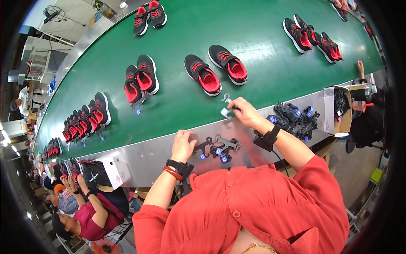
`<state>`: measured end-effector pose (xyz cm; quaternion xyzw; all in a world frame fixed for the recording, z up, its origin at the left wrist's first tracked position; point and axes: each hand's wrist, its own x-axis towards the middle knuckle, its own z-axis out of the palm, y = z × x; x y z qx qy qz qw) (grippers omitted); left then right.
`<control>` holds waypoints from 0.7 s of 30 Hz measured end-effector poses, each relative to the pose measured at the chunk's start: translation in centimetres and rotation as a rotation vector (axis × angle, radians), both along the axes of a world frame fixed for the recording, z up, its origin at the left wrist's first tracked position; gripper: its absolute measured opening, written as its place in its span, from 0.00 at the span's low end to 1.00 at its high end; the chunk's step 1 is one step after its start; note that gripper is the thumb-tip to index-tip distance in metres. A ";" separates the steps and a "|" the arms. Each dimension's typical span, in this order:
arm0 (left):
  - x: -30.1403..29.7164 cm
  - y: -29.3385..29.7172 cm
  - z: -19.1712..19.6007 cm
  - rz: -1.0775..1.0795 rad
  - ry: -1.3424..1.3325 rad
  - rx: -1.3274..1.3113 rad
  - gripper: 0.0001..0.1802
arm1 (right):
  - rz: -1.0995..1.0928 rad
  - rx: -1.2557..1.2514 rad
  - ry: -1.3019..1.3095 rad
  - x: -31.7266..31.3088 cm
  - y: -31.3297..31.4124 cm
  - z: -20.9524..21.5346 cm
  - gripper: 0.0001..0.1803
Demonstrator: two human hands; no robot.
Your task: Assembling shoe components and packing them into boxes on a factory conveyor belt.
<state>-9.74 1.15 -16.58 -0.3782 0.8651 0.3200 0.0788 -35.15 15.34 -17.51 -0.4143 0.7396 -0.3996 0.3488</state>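
Observation:
My right hand (244,111) is closed on a dark plastic shoe hanger (227,98), with a blue-and-white tag dangling by its fingers. It hovers over the front edge of the green belt. Just beyond it stands a pair of black sneakers with red lining and white soles, a left shoe (203,75) and a right shoe (229,64). On the metal ledge, my left hand (183,145) rests with loosely bent fingers apart, nothing seen in them. Beside it lies a small group of dark hangers (227,144) with blue tags.
A bigger heap of tagged hangers (292,120) lies right on the metal ledge (148,157), before an open carton (338,111). More sneaker pairs (141,78) stand along the green belt (177,38). Co-workers sit at the left (91,211); another person's hand (360,70) shows far right.

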 end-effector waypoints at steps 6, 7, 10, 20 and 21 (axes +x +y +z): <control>-8.5 -3.8 -0.4 -0.103 0.346 -0.166 0.19 | -0.244 0.056 -0.388 -1.1 -2.3 -0.2 0.25; -10.1 -4.3 -0.3 -0.102 0.344 -0.160 0.19 | -0.288 0.071 -0.508 -1.1 -2.7 0.1 0.26; -13.8 -5.5 -0.6 -0.208 0.404 -0.186 0.23 | -0.313 0.092 -0.643 -1.0 -3.4 -0.4 0.28; -14.2 -7.4 -4.2 -0.538 0.348 -0.272 0.09 | -0.006 0.302 -0.683 -2.1 -4.4 -1.2 0.17; -14.0 -7.3 -3.8 -0.554 0.317 -0.306 0.10 | 0.050 0.354 -0.674 -2.7 -4.7 -1.2 0.15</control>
